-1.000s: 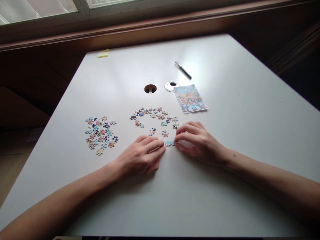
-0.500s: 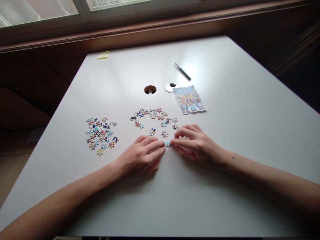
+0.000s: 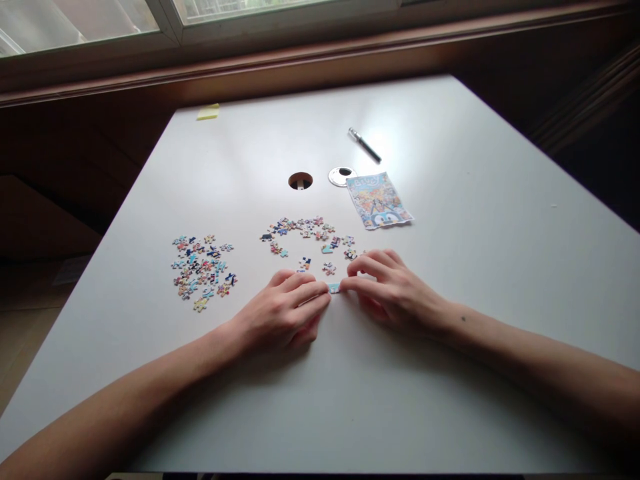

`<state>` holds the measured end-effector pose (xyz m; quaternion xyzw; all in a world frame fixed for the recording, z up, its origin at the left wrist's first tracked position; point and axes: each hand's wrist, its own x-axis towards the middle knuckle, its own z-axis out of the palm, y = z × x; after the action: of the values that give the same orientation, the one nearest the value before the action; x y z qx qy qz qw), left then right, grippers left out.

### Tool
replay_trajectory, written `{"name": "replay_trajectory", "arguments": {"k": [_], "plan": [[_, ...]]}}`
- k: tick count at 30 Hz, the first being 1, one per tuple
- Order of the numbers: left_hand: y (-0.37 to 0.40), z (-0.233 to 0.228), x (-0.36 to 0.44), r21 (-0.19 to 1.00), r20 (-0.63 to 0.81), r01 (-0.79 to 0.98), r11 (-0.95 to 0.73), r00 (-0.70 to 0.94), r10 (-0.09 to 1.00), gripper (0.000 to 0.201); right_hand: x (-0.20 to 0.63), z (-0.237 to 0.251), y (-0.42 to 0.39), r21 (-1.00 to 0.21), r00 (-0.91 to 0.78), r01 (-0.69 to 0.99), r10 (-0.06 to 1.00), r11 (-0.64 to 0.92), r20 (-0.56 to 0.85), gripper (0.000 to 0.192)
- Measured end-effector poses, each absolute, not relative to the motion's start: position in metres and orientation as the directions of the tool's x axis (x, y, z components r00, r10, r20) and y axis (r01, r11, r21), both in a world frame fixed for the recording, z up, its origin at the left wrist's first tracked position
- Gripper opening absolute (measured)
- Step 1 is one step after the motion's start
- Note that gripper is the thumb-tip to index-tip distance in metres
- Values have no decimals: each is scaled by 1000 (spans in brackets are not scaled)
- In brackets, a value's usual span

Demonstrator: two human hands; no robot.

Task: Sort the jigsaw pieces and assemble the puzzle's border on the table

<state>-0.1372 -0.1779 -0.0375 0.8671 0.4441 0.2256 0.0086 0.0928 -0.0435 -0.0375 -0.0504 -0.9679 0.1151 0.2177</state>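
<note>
- Head view: both hands rest low on the white bench [image 3: 450, 220], meeting over a small light-blue puzzle piece [image 3: 334, 288] that lies flat on it.
- The left hand [image 3: 280, 317] has its fingers [image 3: 313, 293] drawn close together, tips against the piece's left edge.
- The right hand [image 3: 395, 290] has its fingers [image 3: 357, 285] narrowed and pressed on the piece's right side; whether a second piece sits under them I cannot tell.
- Step in hand, as I judge it: seating or joining the small piece by pressing from both sides. The next move would call for light, level pressure and a steady hold so that it does not skid.
- Just beyond the fingers lies a loose central cluster of pieces [image 3: 310, 237]; a second pile [image 3: 203, 270] sits well apart to the left.
- A printed reference picture [image 3: 379, 200] lies further back on the right, beside a round cap [image 3: 342, 176] and a cable hole [image 3: 301, 180]; a pen [image 3: 365, 145] and a yellow note [image 3: 207, 112] lie near the far edge.
- Open room: the bench towards the person and to the right is bare; its edges are well away from the hands.
</note>
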Motion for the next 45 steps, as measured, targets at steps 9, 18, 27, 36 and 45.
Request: {"name": "replay_trajectory", "arguments": {"k": [9, 18, 27, 36, 45], "plan": [[-178, -38, -138, 215, 378, 772, -598, 499, 780, 31, 94, -40, -43, -244, -914, 59, 150, 968, 376, 41], [-174, -30, -144, 500, 438, 725, -474, 261, 860, 30, 94, -39, -43, -287, -931, 55, 153, 956, 331, 46], [-161, -25, -172, 446, 355, 868, -219, 53, 933, 12, 93, -41, -42, -311, -927, 66, 173, 948, 333, 39], [-166, -28, -166, 243, 255, 957, -161, 97, 962, 10, 93, -40, -42, -358, -919, 80, 207, 930, 335, 27], [-164, -29, -168, 279, 265, 938, -205, 130, 956, 15, 93, -42, -41, -375, -917, 96, 228, 922, 327, 25]]}}
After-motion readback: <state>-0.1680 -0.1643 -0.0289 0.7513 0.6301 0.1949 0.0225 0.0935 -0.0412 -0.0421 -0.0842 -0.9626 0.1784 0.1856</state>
